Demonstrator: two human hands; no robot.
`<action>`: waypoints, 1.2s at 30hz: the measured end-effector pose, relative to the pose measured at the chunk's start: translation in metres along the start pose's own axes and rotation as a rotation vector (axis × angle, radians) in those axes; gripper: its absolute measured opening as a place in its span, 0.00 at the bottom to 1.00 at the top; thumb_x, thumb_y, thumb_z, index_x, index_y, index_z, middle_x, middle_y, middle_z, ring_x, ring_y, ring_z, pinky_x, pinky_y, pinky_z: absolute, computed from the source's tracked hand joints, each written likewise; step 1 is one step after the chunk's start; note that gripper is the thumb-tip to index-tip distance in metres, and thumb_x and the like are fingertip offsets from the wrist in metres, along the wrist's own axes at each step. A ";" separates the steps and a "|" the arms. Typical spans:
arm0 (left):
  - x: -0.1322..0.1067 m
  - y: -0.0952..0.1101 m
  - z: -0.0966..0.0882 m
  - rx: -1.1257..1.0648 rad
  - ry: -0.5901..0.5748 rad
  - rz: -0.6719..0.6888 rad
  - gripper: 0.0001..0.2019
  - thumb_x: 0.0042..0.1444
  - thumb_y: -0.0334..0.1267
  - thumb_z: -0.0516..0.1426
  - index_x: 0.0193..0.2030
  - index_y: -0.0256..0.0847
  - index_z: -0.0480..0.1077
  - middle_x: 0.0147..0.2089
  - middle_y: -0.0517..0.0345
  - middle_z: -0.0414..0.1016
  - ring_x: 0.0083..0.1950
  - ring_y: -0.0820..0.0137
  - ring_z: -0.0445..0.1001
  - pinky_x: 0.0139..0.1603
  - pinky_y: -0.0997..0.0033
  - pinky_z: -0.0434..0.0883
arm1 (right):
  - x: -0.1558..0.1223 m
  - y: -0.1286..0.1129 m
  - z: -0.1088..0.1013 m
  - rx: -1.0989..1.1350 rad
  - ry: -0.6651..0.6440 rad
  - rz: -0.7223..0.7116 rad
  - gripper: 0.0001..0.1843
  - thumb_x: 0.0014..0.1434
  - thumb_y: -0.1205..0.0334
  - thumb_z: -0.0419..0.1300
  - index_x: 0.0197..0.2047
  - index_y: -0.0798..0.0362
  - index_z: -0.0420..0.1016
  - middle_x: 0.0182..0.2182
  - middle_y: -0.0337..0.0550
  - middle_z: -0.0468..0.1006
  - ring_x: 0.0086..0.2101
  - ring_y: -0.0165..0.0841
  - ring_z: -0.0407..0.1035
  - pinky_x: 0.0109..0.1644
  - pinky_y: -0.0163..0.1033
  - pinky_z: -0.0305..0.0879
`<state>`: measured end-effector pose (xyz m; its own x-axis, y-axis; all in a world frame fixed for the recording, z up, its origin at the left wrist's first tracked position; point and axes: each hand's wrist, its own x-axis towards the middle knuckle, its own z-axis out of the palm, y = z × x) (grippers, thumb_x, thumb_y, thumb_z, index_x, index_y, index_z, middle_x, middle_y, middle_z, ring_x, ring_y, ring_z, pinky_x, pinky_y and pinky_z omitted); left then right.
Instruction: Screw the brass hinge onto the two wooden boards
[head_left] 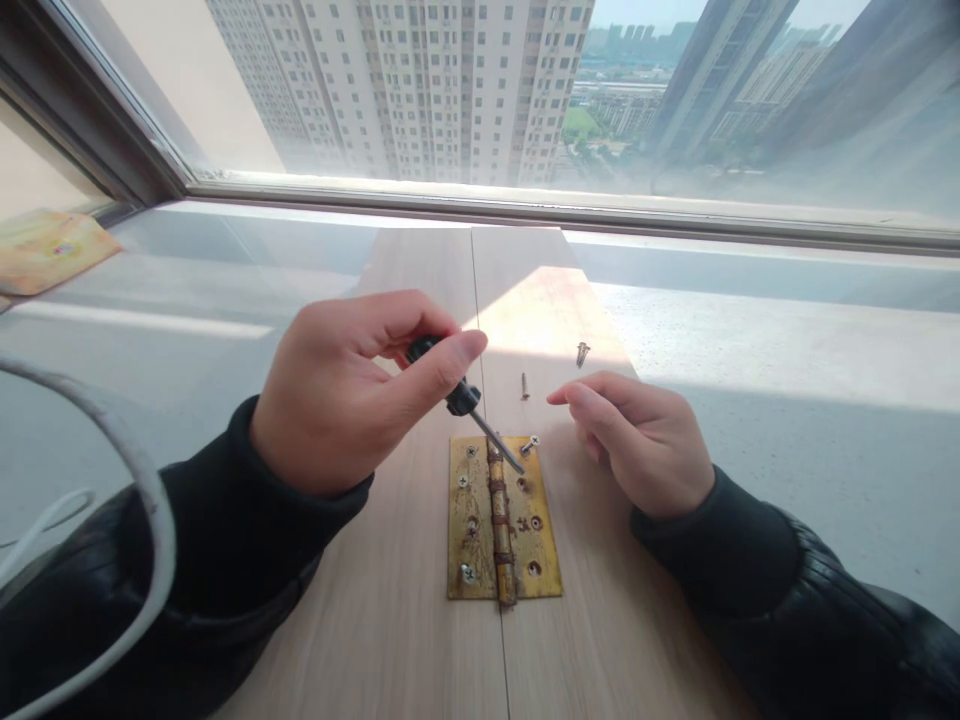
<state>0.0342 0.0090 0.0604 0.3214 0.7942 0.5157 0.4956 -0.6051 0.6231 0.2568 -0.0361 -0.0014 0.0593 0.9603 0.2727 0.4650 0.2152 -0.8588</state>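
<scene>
In the head view, the brass hinge (502, 520) lies flat across the seam between two pale wood-grain boards (405, 620), its ribbed barrel running lengthwise, near to far, along that seam. The metal is yellow, scratched and rust-spotted. Bright cross-slotted screw heads (468, 573) show in its left leaf; the right leaf has round open holes, and a silver screw (530, 444) leans at its far end, head up and to the right.

Left of and beyond the hinge, the left hand (367, 385) has its grip around the black handle of a screwdriver (462, 400). The tool's long axis slants down to the right, its slim steel shaft crossing above the barrel, tip over the right leaf; contact cannot be told.

Right of the hinge, the right hand (637, 435) has curled fingers; whether its grip holds anything cannot be told. Just beyond the hinge lies a loose threaded screw (525, 387), head toward it; farther right are more screws (582, 353).
</scene>
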 end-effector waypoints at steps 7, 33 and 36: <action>-0.007 0.007 0.016 0.239 0.110 0.250 0.10 0.64 0.41 0.55 0.37 0.42 0.76 0.33 0.60 0.80 0.31 0.73 0.76 0.34 0.75 0.71 | -0.001 0.006 -0.002 0.040 0.082 0.042 0.18 0.63 0.48 0.56 0.30 0.51 0.77 0.14 0.32 0.62 0.16 0.25 0.55 0.23 0.37 0.52; 0.008 0.019 0.041 0.252 -0.033 0.640 0.10 0.64 0.32 0.54 0.39 0.29 0.76 0.33 0.49 0.78 0.30 0.66 0.77 0.27 0.69 0.72 | 0.001 0.003 -0.001 0.077 0.045 -0.017 0.22 0.63 0.50 0.57 0.20 0.53 0.67 0.13 0.30 0.61 0.17 0.23 0.52 0.24 0.36 0.51; 0.009 0.019 0.042 0.186 -0.106 0.667 0.10 0.64 0.32 0.54 0.44 0.27 0.75 0.36 0.47 0.78 0.34 0.67 0.78 0.31 0.69 0.75 | 0.000 0.004 -0.001 0.098 0.049 -0.020 0.23 0.62 0.48 0.57 0.20 0.53 0.67 0.14 0.31 0.60 0.17 0.23 0.53 0.24 0.36 0.51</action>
<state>0.0803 0.0071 0.0525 0.6776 0.2632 0.6867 0.2920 -0.9533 0.0772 0.2595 -0.0350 -0.0045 0.0950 0.9462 0.3093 0.3784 0.2531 -0.8904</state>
